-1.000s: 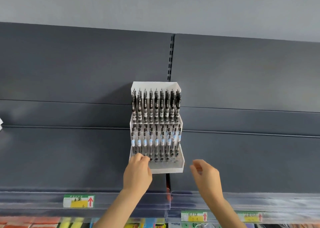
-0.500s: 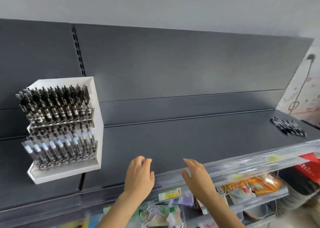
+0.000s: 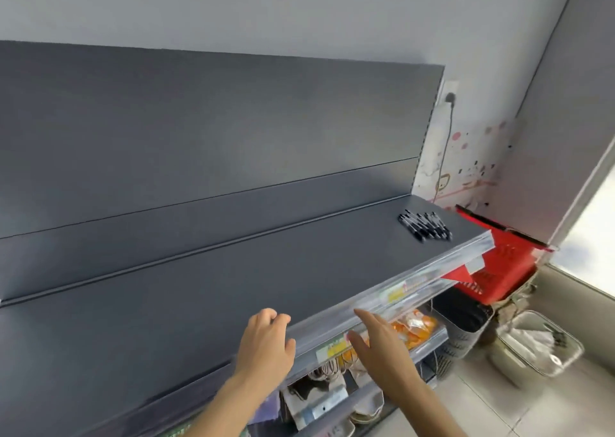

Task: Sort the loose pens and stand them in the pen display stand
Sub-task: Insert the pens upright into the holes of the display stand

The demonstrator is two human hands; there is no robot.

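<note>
Several loose black pens [image 3: 425, 225] lie in a small pile at the far right end of the dark grey shelf [image 3: 233, 287]. The pen display stand is out of view to the left. My left hand [image 3: 266, 343] hovers over the shelf's front edge, fingers loosely curled, holding nothing. My right hand [image 3: 379, 343] is beside it, in front of the clear price rail [image 3: 392, 292], fingers stretched out and empty. Both hands are well to the left of the pens.
Red shopping baskets [image 3: 499, 267] stand past the shelf's right end. Lower shelves hold orange packets [image 3: 412, 328] and other goods. A grey bin [image 3: 462, 327] and a lidded container [image 3: 535, 347] sit on the floor at right. A cable hangs on the wall.
The view has swung right: the pen stand has left the frame and the loose pens are nearer the middle. Both hands have moved right along the shelf's front edge, empty.
</note>
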